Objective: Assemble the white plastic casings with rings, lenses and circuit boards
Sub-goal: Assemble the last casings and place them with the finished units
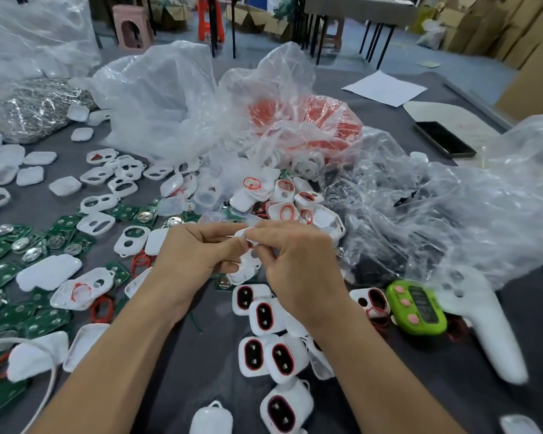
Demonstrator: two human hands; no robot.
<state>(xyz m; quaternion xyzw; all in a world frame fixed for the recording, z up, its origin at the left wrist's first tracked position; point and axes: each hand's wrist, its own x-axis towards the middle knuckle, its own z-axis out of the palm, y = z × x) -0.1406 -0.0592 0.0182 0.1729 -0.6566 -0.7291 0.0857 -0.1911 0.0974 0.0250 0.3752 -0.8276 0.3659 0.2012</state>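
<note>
Both hands meet over the middle of the grey table. My left hand [192, 255] grips a white plastic casing [250, 261] from the left. My right hand [298, 264] pinches the casing's top edge, where a bit of red ring shows. Several finished casings with red-rimmed dark lenses [264, 314] lie just below my hands. Loose white casings [96, 222], green circuit boards [0, 274] and red rings [102, 308] are scattered to the left. More casings with red rings [284, 211] pile up behind my hands.
Crumpled clear plastic bags [170, 101] fill the back and right; one holds red parts [314, 120]. A green timer [416, 306] and a white controller [483, 324] lie at the right. A phone [444, 139] and paper [384, 87] sit far right. A silvery bag [32, 108] is at the back left.
</note>
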